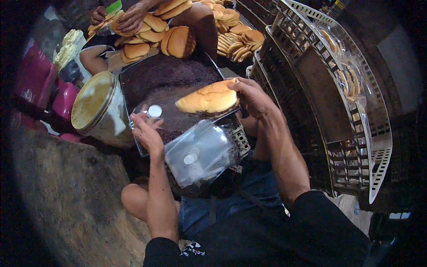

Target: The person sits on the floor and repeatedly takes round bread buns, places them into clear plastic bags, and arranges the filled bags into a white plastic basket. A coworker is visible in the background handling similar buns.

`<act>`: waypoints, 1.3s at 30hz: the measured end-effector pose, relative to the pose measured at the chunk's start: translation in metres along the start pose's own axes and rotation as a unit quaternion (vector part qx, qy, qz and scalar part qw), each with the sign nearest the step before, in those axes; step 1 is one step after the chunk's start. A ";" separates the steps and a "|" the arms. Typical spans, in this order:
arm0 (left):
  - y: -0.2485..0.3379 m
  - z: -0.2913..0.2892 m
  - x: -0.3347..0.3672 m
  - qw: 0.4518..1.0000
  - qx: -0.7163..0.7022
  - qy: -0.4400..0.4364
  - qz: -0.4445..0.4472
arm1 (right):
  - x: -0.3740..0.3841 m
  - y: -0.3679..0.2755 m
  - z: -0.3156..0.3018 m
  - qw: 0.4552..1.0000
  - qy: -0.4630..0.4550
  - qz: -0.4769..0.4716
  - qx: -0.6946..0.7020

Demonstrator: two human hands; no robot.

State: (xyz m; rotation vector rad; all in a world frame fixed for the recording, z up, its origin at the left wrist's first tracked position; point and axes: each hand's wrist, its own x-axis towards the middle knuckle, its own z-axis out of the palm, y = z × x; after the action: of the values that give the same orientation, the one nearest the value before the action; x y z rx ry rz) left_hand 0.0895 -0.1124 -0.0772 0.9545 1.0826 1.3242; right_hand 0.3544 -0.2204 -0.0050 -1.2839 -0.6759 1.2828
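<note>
My right hand (253, 95) pinches one end of a folded golden bun (207, 98), whose lower edge is dark with crumbs or sprinkles. Opposite it, my left hand (149, 133) has its fingers on a clear plastic bag (144, 109) with a white round spot (155, 111); the bag's outline is hard to make out. Both hands are over the near part of a tray (169, 73) spread with dark brown sprinkles. Between my forearms, above my lap, lies a stack of clear plastic bags (200, 151), also marked with white rounds.
Another person's hand (133, 20) rests among piled buns (151, 29) at the far side. A tub of pale yellow spread (93, 100) stands left of the tray. More flat buns (238, 40) are heaped at the back. On the right, a plastic crate (373, 147) holds bagged buns (349, 80).
</note>
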 end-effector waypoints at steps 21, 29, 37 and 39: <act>0.011 0.019 -0.051 0.985 -0.065 -0.137 -0.080 | -0.045 0.007 0.131 0.654 0.077 -0.296 -0.692; -0.046 0.015 -0.069 0.751 0.553 -0.356 0.058 | -0.264 -0.215 0.034 0.525 0.340 -0.269 -0.733; -0.108 0.021 -0.079 0.641 0.612 -0.454 0.094 | -0.329 -0.213 -0.238 0.652 0.221 0.078 -0.721; -0.104 0.027 -0.075 0.672 0.530 -0.517 -0.015 | -0.326 -0.228 -0.292 0.698 0.075 0.163 -0.693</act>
State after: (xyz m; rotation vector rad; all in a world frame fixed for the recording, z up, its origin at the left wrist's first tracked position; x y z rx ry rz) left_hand 0.1459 -0.1904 -0.1661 2.1458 0.8158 -0.2096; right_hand 0.6159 -0.5693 0.2265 -2.7978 -1.4513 0.7565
